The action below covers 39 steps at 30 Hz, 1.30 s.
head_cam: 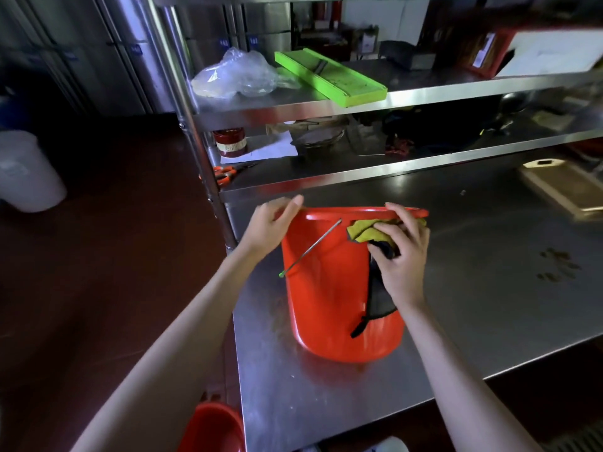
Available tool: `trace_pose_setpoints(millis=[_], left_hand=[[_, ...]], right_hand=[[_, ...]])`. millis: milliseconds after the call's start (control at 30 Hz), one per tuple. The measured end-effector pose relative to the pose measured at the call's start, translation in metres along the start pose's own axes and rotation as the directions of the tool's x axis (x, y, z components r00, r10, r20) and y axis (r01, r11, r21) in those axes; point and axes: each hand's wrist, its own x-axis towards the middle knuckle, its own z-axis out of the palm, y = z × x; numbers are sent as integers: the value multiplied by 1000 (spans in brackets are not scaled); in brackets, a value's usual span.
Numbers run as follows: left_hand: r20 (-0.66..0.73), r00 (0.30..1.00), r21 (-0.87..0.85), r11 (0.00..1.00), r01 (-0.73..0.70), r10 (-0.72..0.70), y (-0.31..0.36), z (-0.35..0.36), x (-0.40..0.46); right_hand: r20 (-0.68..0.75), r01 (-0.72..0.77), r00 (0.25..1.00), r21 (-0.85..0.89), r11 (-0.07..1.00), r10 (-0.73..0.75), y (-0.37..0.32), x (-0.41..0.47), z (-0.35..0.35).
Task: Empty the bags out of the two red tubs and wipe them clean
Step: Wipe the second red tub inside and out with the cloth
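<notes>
A red tub (329, 298) stands on the steel table (489, 288), near its left edge, with a thin metal handle hanging down its side. My left hand (272, 223) grips the tub's rim at the left. My right hand (401, 252) presses a yellow and dark cloth (362, 231) against the outer wall just under the rim; a dark part of the cloth hangs down the side. A second red tub (212, 429) shows at the bottom edge, below the table's corner.
Steel shelves rise behind the table: crumpled clear plastic bags (235, 76) and a green slicer board (329, 78) on the upper shelf, a red jar (230, 141) and orange scissors (225, 174) lower down. A cutting board (561, 187) lies far right. A white bucket (26, 171) stands on the floor at left.
</notes>
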Motion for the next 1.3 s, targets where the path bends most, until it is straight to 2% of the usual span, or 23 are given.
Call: trace_pose_setpoints(millis=[67, 133, 233, 367, 467, 567, 633, 767, 833, 1100, 1167, 1300], left_hand=[[-42, 999, 17, 999, 33, -32, 11, 17, -2], [-152, 985, 30, 996, 80, -75, 23, 34, -5], [-266, 962, 52, 995, 86, -69, 28, 41, -5], [-244, 969, 97, 993, 70, -45, 27, 36, 3], [-258, 962, 133, 983, 124, -87, 22, 35, 14], [-255, 964, 178, 977, 120, -72, 18, 38, 16], [-274, 961, 199, 975, 100, -43, 21, 45, 12], [-306, 952, 226, 972, 64, 8, 31, 54, 3], [-308, 951, 237, 969, 63, 13, 29, 53, 4], [-248, 969, 265, 961, 80, -13, 28, 63, 26], [-228, 974, 289, 956, 60, 7, 30, 66, 29], [-232, 971, 328, 945, 17, 63, 34, 68, 26]], right_hand=[[-45, -64, 997, 64, 996, 67, -5, 6, 5], [-87, -115, 988, 105, 988, 124, -13, 11, 10], [-100, -107, 989, 42, 993, 110, -25, 6, 15], [-24, -51, 998, -57, 997, 50, -22, -18, 20], [109, -9, 994, -50, 999, 14, -12, -57, 22], [158, -18, 987, -43, 999, 24, -7, -75, 21], [145, -10, 989, -57, 998, 19, -7, -53, 21], [-6, -58, 998, -52, 997, 58, -21, 8, 24], [-26, -51, 998, -81, 995, 49, -26, 11, 26], [184, 72, 982, -101, 992, -52, -15, -106, 12], [185, 36, 983, -100, 994, -17, -11, -89, 11], [11, -134, 991, -114, 984, 136, -21, -21, 19]])
